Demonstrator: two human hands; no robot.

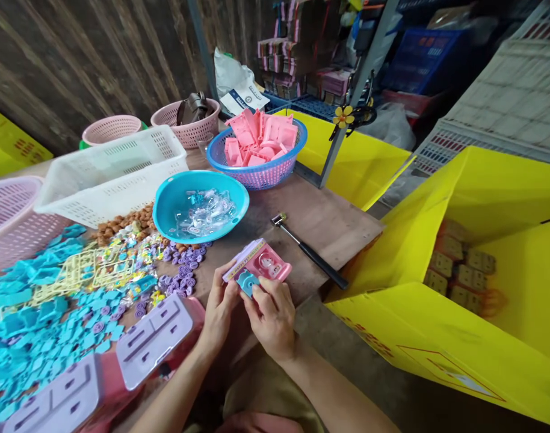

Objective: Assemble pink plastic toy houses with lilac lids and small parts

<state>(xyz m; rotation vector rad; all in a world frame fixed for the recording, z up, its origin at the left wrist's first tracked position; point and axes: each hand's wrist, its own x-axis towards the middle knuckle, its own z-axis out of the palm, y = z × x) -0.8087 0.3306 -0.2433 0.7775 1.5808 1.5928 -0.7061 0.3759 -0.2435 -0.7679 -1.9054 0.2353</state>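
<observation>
Left hand (219, 313): fingers curled around pink-and-purple toy case (260, 260), held above worktop (340, 210). Right hand (272, 316): fingers pinched on its teal piece (248, 280). Beyond: black-handled hammer (316, 258); teal bowl (163, 207), clear packets (207, 211); farther, blue basket (262, 178), pink parts (261, 137).

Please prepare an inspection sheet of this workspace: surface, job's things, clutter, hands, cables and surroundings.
Surface: brown table, loose turquoise parts spread on its left.
Job's things: pink toy; turquoise piece at its near side.
Clutter: hammer, handle seemingly past the table's edge; turquoise bowl of clear bags; blue basket of pink parts.
Hands: left hand holds the toy; right hand grips the turquoise piece.
Cables: nothing clearly seen.
Surroundings: yellow box at right, items inside.
</observation>
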